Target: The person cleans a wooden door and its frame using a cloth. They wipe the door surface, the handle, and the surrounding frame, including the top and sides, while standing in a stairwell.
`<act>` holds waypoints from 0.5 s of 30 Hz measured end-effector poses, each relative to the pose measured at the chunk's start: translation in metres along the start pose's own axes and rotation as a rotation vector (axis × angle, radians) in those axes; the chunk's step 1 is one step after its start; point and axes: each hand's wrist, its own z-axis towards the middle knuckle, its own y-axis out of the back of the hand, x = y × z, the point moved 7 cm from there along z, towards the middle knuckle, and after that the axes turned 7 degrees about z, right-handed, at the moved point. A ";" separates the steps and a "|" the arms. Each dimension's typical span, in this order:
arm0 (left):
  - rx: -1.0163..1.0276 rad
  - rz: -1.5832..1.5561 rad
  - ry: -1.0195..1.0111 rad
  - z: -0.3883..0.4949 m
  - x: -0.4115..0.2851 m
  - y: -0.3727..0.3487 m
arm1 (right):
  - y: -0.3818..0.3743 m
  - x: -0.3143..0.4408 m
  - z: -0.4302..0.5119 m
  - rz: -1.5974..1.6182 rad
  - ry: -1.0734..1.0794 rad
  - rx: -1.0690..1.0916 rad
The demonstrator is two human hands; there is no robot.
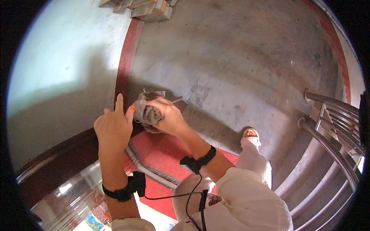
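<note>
My right hand (170, 117) grips a crumpled grey-brown cloth (151, 115), bunched under the fingers at the foot of the wall. My left hand (114, 125) is just left of it, its thumb close to the cloth and its index finger stretched out. The other left fingers curl under, partly hidden; I cannot tell whether the thumb touches the cloth. A dark brown flat piece (182, 106) shows beyond my right hand. Below the hands lies a red textured mat (162, 147), crossed by a metal-edged strip (156, 171). Black bands with small devices sit on both wrists, joined by a cable.
A pale wall (63, 66) with a red painted skirting (127, 57) rises at left. Stacked bricks (151, 8) lie at the top. Grey concrete floor (225, 57) extends ahead. At right, steps (300, 161) descend beside a metal handrail (326, 144). My sandalled foot (251, 135) is on the floor.
</note>
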 end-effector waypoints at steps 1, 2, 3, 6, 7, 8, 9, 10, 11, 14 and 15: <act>0.003 0.031 0.015 -0.002 -0.002 0.001 | 0.000 -0.020 -0.003 0.045 0.032 -0.006; 0.018 0.045 0.024 -0.004 -0.005 0.000 | 0.008 -0.046 -0.009 -0.014 0.035 -0.038; 0.012 0.038 0.026 -0.006 -0.009 0.000 | 0.014 -0.078 -0.017 -0.151 -0.043 -0.043; 0.053 0.064 0.029 -0.013 -0.019 -0.012 | 0.036 -0.189 -0.032 -0.408 -0.600 0.061; 0.062 0.074 0.024 -0.017 -0.025 -0.017 | 0.044 -0.216 -0.040 -0.448 -0.817 0.155; -0.016 0.101 0.007 -0.020 -0.029 -0.016 | 0.048 -0.219 -0.040 -0.409 -0.786 0.130; 0.014 0.074 -0.019 -0.020 -0.035 -0.024 | 0.052 -0.220 -0.040 -0.393 -0.836 0.114; -0.036 0.063 -0.059 -0.019 -0.048 -0.027 | 0.050 -0.202 -0.034 -0.397 -0.678 0.141; -0.003 0.056 -0.093 -0.018 -0.060 -0.036 | 0.045 -0.174 -0.029 -0.367 -0.484 0.096; -0.072 -0.030 -0.081 -0.019 -0.080 -0.049 | 0.024 -0.080 -0.032 -0.208 -0.047 -0.015; -0.012 -0.039 -0.079 -0.020 -0.084 -0.057 | 0.018 -0.058 -0.041 -0.166 0.008 -0.041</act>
